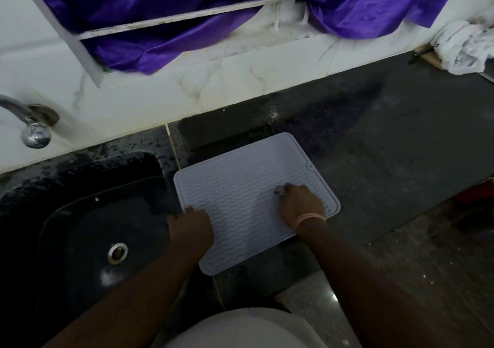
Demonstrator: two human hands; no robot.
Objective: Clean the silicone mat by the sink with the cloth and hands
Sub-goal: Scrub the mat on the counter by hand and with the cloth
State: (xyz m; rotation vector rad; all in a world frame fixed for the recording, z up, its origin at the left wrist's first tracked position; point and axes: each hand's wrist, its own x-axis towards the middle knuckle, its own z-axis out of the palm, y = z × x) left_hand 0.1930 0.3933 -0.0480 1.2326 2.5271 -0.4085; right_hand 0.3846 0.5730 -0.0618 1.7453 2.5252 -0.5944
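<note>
sink far left | left hand curled over the silicone mat at its sink-side edge, pinning it | right hand on the mat's right part, fingers bunched on something small and grey, probably the cloth | mat flat on the counter, long axis running diagonal, unwiped ridges lie up-left of the right hand

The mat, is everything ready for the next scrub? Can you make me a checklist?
1. Silicone mat lies flat on the counter beside the sink: ok.
2. Left hand grips its near-left edge to steady it: ok.
3. Right hand rests on the mat: ok.
4. Small scrubbing wad under its fingertips, cloth or not: cannot tell.
5. Mat already clean: cannot tell.
</note>
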